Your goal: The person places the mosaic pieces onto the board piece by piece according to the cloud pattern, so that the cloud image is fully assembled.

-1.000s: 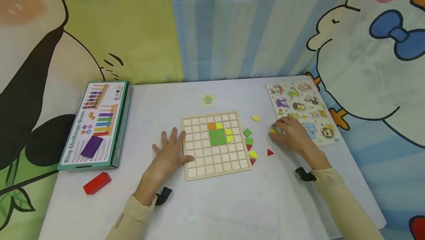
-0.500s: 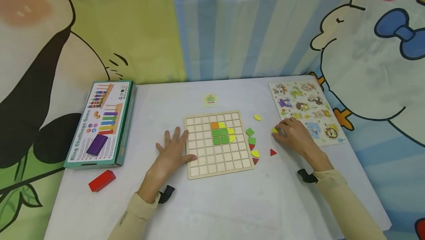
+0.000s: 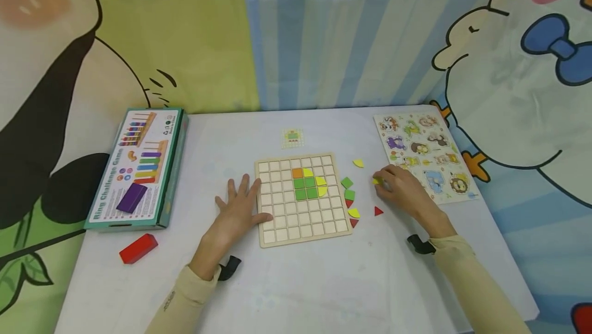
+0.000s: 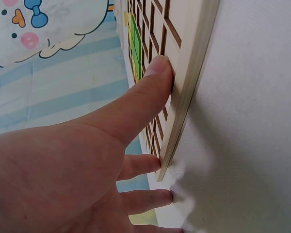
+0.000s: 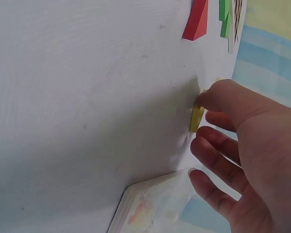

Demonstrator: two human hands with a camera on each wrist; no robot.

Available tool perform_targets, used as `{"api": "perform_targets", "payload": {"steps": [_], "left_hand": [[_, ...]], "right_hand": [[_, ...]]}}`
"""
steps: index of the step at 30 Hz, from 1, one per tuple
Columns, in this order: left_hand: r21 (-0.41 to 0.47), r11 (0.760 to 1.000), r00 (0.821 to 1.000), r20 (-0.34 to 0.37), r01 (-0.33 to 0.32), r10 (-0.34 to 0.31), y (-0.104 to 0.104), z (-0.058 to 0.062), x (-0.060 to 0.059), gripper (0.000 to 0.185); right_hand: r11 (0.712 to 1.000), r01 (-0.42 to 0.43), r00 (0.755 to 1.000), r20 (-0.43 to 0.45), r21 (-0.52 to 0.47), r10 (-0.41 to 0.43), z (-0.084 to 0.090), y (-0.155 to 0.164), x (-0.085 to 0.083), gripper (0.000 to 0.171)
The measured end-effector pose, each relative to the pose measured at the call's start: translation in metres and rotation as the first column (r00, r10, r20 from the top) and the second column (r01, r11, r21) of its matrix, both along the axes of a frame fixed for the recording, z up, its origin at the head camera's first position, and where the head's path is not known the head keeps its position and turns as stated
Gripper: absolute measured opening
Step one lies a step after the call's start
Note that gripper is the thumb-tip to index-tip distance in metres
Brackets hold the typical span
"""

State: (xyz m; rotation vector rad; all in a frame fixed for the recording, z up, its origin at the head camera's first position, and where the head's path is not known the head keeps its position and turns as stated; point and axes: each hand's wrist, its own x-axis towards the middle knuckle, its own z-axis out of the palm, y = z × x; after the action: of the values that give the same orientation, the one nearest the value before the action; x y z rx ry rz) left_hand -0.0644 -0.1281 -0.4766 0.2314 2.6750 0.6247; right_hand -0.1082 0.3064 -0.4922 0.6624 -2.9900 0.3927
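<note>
A wooden grid board (image 3: 277, 231) lies mid-table with an orange tile (image 3: 297, 173), green tiles (image 3: 305, 188) and yellow tiles (image 3: 320, 185) set in it. My left hand (image 3: 240, 205) rests flat at the board's left edge. In the left wrist view its thumb (image 4: 140, 97) presses on the board (image 4: 194, 58). To the right of the board, my right hand (image 3: 402, 187) pinches a small yellow piece (image 3: 378, 181) against the table. The right wrist view shows that piece (image 5: 197, 118) between thumb and fingertips.
Loose green (image 3: 346, 183), yellow (image 3: 353, 212) and red (image 3: 378, 211) pieces lie by the board's right side. A pattern card (image 3: 292, 138) sits behind it and an animal puzzle (image 3: 423, 154) at the right. At left are a game box (image 3: 139, 169), a purple block (image 3: 131, 198) and a red block (image 3: 138, 247).
The view has shifted slightly. Both hands keep nearly the same places, the right one staying at the yellow piece.
</note>
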Motion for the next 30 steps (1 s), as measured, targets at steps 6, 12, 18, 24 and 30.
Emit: {"api": "perform_targets", "payload": {"steps": [6, 12, 18, 24, 30], "left_hand": [[-0.007, 1.0, 1.0, -0.025, -0.003, 0.003, -0.003, 0.003, -0.005, 0.102], [-0.007, 1.0, 1.0, -0.016, -0.01, 0.009, -0.002, 0.001, -0.002, 0.103], [0.014, 1.0, 1.0, -0.005, -0.017, 0.017, 0.002, -0.002, 0.004, 0.103], [0.017, 1.0, 1.0, -0.013, -0.017, 0.017, 0.002, -0.003, 0.006, 0.102], [0.022, 1.0, 1.0, -0.02, -0.015, 0.016, 0.001, -0.001, 0.004, 0.102]], "right_hand": [[0.998, 0.059, 0.998, -0.024, 0.004, -0.059, 0.0, 0.0, -0.005, 0.032], [0.995, 0.103, 0.994, -0.025, 0.016, -0.102, -0.003, 0.001, 0.001, 0.033], [0.995, 0.094, 0.994, -0.058, 0.034, -0.092, -0.005, 0.001, 0.005, 0.027], [0.996, 0.07, 0.995, -0.078, 0.062, -0.065, -0.007, 0.0, 0.002, 0.028], [0.996, 0.07, 0.996, -0.063, 0.061, -0.066, -0.008, 0.0, -0.002, 0.031]]}}
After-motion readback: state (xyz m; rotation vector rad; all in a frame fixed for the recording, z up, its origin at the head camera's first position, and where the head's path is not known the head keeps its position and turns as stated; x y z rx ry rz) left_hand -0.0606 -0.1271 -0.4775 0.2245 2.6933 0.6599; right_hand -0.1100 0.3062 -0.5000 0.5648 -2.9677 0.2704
